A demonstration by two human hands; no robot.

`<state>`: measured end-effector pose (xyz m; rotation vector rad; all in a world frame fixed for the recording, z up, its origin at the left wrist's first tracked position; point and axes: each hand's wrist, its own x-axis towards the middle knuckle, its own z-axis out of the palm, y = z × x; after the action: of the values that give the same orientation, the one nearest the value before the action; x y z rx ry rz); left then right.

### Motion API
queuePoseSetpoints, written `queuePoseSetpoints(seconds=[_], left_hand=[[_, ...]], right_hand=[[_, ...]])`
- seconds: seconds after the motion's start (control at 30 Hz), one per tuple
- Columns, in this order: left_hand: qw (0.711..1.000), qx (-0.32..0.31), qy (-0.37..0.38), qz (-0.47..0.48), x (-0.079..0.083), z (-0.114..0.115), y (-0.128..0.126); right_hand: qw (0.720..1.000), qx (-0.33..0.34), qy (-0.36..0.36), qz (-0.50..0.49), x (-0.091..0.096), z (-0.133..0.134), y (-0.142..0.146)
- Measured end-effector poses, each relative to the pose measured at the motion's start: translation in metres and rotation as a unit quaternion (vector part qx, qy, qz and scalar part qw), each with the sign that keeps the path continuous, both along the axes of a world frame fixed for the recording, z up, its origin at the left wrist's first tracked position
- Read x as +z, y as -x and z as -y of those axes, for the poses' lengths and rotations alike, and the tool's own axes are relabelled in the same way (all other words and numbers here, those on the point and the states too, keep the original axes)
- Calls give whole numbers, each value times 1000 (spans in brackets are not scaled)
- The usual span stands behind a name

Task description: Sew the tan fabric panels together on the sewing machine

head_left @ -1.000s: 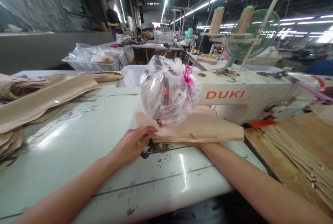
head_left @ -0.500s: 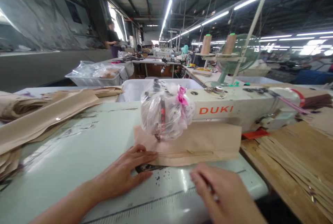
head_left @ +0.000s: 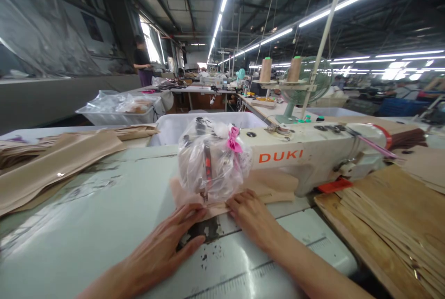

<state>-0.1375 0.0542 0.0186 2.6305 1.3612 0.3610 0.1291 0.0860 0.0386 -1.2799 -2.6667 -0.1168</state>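
Right hand [head_left: 255,222] has come up onto the tan fabric panel [head_left: 280,187]; half a second ago it was hanging off the near edge, over the machine bed. So now both hands are on the fabric, which sits under the plastic-wrapped head of the DUKI sewing machine [head_left: 313,150]. Left hand [head_left: 168,238] has its fingertips on the panel's near edge, just left of the presser foot [head_left: 204,194], thumb spread well away from the fingers, off the fabric. Right hand's fingers are bunched close together on that same edge, right of the foot; can't tell if anything's pinched, thumb's hidden. Most of the panel runs out past those fingertips, rightward under the machine arm.
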Motion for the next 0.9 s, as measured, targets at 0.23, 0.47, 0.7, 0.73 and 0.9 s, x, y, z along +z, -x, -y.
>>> queuePoseSetpoints(seconds=[0.23,0.47,0.7,0.73,0.9], left_hand=[[999,8,-15,-32,-6,3,5],[995,-3,-80,-60,-15,-3,2],[997,-8,-73,-38,-12,-4,-2],[997,-8,-68,-35,-12,-4,-1],[999,-3,-52,-12,-12,-2,3]], right_hand=[[997,53,-16,44,-3,-9,-7],[999,-17,39,-3,59,29,-19],[961,28,-269,-63,225,-31,-18],[968,56,-243,-20,235,-51,-16],[983,-10,-175,-53,246,-101,-25]])
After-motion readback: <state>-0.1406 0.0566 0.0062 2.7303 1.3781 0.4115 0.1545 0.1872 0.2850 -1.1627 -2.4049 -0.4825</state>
